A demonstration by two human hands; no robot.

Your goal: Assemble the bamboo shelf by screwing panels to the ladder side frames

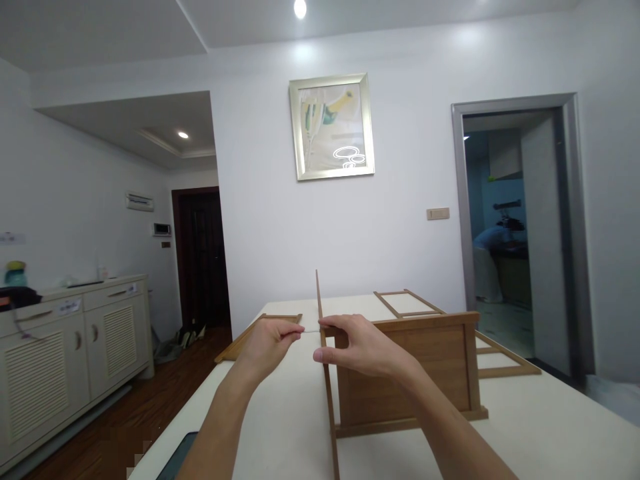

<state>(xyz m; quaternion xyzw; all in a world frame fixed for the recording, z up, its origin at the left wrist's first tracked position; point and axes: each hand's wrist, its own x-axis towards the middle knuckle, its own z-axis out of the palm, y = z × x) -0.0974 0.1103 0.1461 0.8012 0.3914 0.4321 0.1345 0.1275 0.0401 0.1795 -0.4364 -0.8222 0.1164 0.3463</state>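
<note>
A thin brown wooden piece [329, 407], seen nearly edge-on, rises upright from the white table [285, 413]. Thumb and fingertips of my right hand [363, 343] close around its edge partway up. Just left of it, my left hand [265, 350] makes a pinch in the air; whatever its fingertips hold, if anything, is too small to make out. Against the right side of the thin piece stands a brown wooden panel structure [405, 387] with raised rails along its edges, partly covered by my right forearm. How the two wooden parts join is hidden.
Wooden frames lie on the table: one at the left edge [235, 348], one at the back [393, 303], and one at the right [523, 369]. Beside my left forearm is a dark flat object [179, 457]. A white cabinet [115, 340] stands left, a doorway right.
</note>
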